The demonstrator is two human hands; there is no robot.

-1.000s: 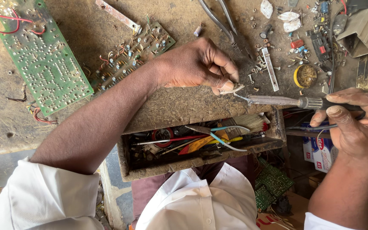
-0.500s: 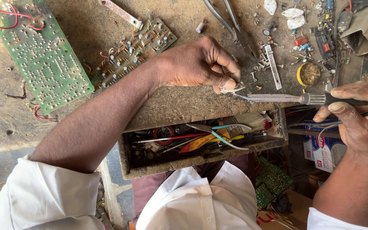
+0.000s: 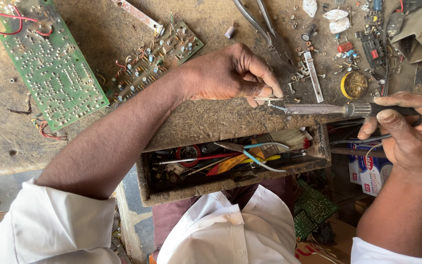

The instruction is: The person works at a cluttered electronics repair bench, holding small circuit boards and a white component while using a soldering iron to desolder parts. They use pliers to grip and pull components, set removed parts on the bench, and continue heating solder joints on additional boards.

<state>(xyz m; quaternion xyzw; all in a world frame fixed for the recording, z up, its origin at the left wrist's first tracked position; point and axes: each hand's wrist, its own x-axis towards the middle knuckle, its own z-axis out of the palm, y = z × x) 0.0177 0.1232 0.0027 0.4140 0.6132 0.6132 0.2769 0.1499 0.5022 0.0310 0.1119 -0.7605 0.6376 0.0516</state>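
My left hand [image 3: 230, 73] pinched what looked like a small part [image 3: 268, 99] near the tabletop's [image 3: 98, 29] front edge; right hand [image 3: 406, 127] gripped the iron [image 3: 318, 109], whose tip needed steady contact.

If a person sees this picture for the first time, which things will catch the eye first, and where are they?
In the middle, the left hand pinches a small metal part on the dusty workbench, and the right hand holds a soldering iron with its tip pointing at that part. At upper left lies a large green circuit board with red wires. Below the hands, an open drawer is crowded with tools and a brush.
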